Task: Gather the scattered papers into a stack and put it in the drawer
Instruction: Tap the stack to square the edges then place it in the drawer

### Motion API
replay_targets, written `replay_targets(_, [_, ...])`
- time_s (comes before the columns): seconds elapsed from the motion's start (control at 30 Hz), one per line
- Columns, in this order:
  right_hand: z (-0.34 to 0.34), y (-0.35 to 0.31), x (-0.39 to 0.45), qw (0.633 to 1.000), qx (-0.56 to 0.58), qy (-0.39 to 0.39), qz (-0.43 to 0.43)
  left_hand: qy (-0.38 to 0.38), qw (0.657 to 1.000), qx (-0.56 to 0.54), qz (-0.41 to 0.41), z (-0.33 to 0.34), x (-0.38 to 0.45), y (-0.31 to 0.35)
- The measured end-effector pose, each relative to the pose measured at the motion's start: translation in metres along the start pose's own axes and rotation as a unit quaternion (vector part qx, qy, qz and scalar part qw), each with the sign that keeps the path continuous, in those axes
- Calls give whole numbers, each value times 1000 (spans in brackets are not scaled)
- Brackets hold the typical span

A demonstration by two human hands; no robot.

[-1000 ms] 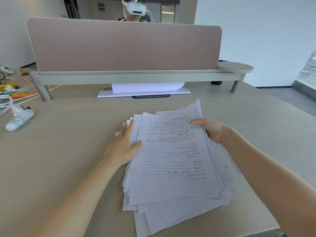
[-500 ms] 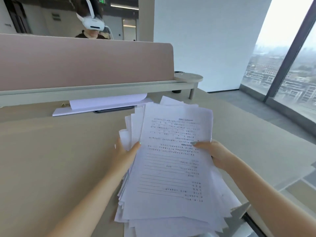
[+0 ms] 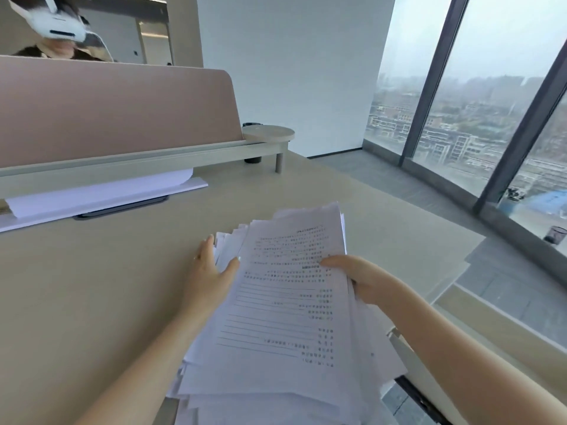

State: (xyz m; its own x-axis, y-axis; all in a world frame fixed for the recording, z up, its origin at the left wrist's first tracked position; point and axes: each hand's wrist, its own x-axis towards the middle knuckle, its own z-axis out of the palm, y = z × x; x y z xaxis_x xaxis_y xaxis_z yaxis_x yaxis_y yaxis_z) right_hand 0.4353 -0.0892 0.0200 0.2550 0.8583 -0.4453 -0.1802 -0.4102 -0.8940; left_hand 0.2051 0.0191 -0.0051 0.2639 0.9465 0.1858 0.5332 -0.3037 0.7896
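A loose stack of white printed papers [image 3: 282, 317] is held up over the near right part of the beige desk [image 3: 92, 302]. My left hand [image 3: 208, 271] grips its left edge, thumb on the top sheet. My right hand [image 3: 359, 277] grips the right edge, thumb on top and fingers underneath. The sheets are unevenly aligned, with corners fanning out at the far end and the near end. A pale piece of furniture [image 3: 478, 326] shows low on the right beyond my right arm; whether it is the drawer I cannot tell.
A pink divider panel [image 3: 116, 111] on a pale rail crosses the back of the desk, with white sheets and a white board [image 3: 101, 194] beneath it. A person wearing a white headset [image 3: 58, 26] sits behind it. Large windows [image 3: 460, 118] fill the right side.
Both hands have lifted the stack off the desk and carried it to the right. My view has swung right, toward the desk's right edge and the windows.
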Motion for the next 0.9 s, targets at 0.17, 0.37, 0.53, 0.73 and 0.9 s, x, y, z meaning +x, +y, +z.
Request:
replay_targets(0.17, [-18,-3,-11,994,25,-102,0,-18,1000,-19,10,11,7,3])
replay_targets(0.37, [-28,15,-5,998,12,53,-36,-21,999,-36,-11,27,13,8])
replay_targets(0.53, [-31,11,-22,984,64,47,-162,-9,991,-104,-88,25,18,12])
replay_targets(0.73, [-32,-40,-51,943,27,103,-315,-133,928,-330,-108,8,50,50])
replay_targets(0.9, [-34,-104,-77,895,56,156,-414,-28,919,-384,86,-37,67,150])
